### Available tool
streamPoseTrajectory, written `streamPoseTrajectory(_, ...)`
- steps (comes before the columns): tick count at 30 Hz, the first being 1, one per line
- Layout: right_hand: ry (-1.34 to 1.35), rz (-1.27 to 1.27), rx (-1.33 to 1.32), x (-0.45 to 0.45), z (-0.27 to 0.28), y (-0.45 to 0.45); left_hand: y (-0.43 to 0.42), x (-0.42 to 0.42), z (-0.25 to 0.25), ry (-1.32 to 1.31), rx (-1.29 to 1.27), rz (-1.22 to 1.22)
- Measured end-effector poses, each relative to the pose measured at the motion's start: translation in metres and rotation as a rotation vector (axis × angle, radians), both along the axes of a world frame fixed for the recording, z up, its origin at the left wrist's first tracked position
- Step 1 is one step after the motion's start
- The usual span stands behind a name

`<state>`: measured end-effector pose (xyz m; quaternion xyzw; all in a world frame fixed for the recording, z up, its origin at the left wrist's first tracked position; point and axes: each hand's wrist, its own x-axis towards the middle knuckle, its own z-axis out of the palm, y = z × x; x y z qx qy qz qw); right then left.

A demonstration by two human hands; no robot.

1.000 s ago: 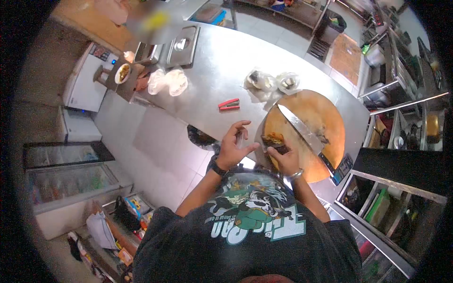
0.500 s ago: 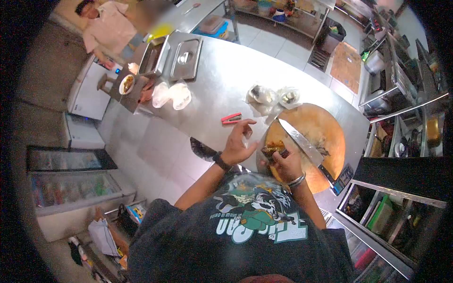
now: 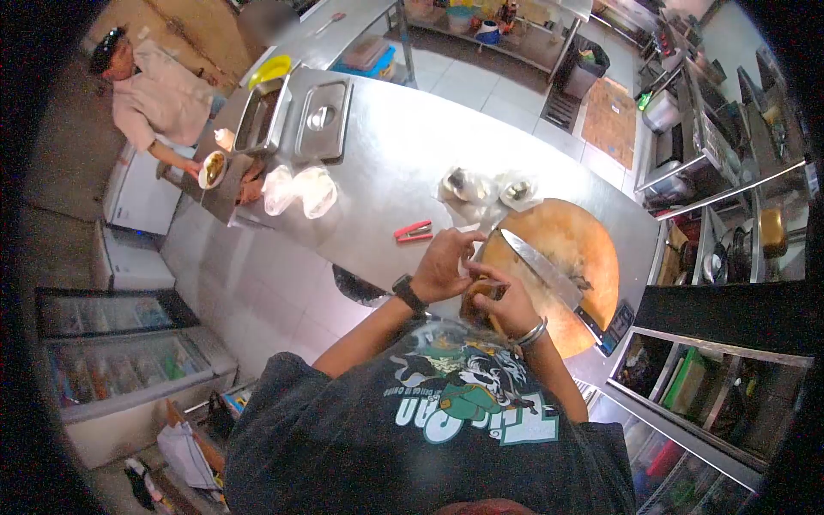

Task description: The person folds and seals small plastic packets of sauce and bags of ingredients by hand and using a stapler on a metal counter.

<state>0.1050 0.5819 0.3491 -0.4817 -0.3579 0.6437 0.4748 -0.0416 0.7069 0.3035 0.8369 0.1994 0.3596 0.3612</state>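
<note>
My right hand, with a bracelet at the wrist, is closed around a small brown bundle that looks like food in clear plastic; the fingers cover part of it. Close against it, my left hand has its fingers bent together at the bundle's top, and what they pinch is too small to make out. A red stapler lies just beyond my left hand. To the right, a large knife rests flat on the round wooden chopping board. Knotted clear plastic bags sit behind the board.
White plastic bags, a steel lid and a deep steel pan occupy the left of the steel table. Another person stands there, a hand at an oval plate of food. Shelving lines the right.
My left hand has come right to meet my right hand, its fingers closing. The brown bundle is lower and more covered. The other person has turned and reached the plate.
</note>
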Motion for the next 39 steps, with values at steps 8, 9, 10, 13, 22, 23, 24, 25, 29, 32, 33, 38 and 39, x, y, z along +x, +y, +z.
streamPoseTrajectory(8, 0.075, 0.130, -0.102, 0.002, -0.014, 0.006, 0.003, 0.001, 0.012, 0.063, 0.125, -0.028)
streamPoseTrajectory(9, -0.082, 0.135, -0.016, 0.003, -0.024, 0.007, 0.003, 0.001, 0.009, 0.061, 0.123, -0.026)
streamPoseTrajectory(10, -0.238, 0.139, 0.072, 0.004, -0.032, 0.007, 0.003, 0.000, 0.007, 0.096, 0.143, -0.032)
streamPoseTrajectory(13, -0.122, 0.181, -0.021, 0.006, -0.038, 0.001, 0.002, 0.000, 0.005, 0.110, 0.153, -0.042)
streamPoseTrajectory(22, -0.233, 0.186, 0.041, 0.002, -0.023, 0.001, 0.002, -0.003, 0.000, 0.145, 0.208, -0.003)
streamPoseTrajectory(23, -0.232, 0.185, 0.042, 0.002, -0.021, 0.001, 0.001, -0.004, 0.000, 0.168, 0.227, 0.032)
streamPoseTrajectory(24, -0.224, 0.214, 0.002, 0.001, -0.021, 0.002, 0.001, -0.004, 0.001, 0.170, 0.228, 0.030)
streamPoseTrajectory(25, -0.215, 0.243, -0.037, 0.001, -0.020, 0.002, 0.002, -0.003, 0.003, 0.179, 0.174, -0.001)
streamPoseTrajectory(29, 0.040, 0.236, -0.158, -0.001, -0.020, 0.000, 0.006, -0.002, 0.003, 0.192, 0.128, -0.087)
streamPoseTrajectory(32, -0.437, 0.322, 0.008, 0.006, -0.042, 0.013, 0.011, 0.003, 0.000, 0.231, 0.196, -0.157)
streamPoseTrajectory(33, -0.462, 0.286, 0.053, 0.005, -0.045, 0.013, 0.012, 0.004, 0.004, 0.218, 0.150, -0.167)
streamPoseTrajectory(38, -0.171, 0.211, -0.092, 0.008, -0.004, 0.010, 0.023, 0.004, 0.018, 0.282, 0.199, -0.128)
streamPoseTrajectory(39, -0.101, 0.227, -0.102, 0.007, -0.011, 0.010, 0.023, 0.005, 0.020, 0.312, 0.193, -0.155)
